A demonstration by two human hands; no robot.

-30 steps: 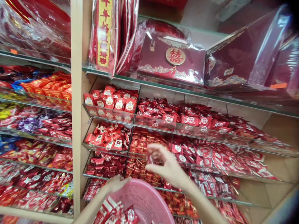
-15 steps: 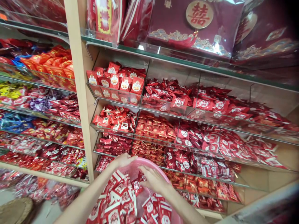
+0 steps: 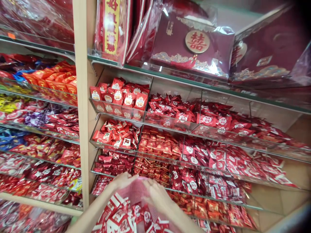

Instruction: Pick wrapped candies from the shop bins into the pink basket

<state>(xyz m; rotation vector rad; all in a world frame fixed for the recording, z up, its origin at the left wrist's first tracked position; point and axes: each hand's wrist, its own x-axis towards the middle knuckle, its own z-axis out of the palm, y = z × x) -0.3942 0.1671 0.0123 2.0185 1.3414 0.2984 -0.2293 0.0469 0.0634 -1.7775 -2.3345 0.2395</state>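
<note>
While my left hand clasps the far rim of the pink basket, I see my right hand above and right of the red packets inside it, too blurred to tell whether it holds anything.

A pale wooden upright splits the shelving before me into left and right bays. High on the right runs a green-edged glass shelf, glinting with light; below are clear-fronted tiers. A wooden rail crosses low on the left.
</note>
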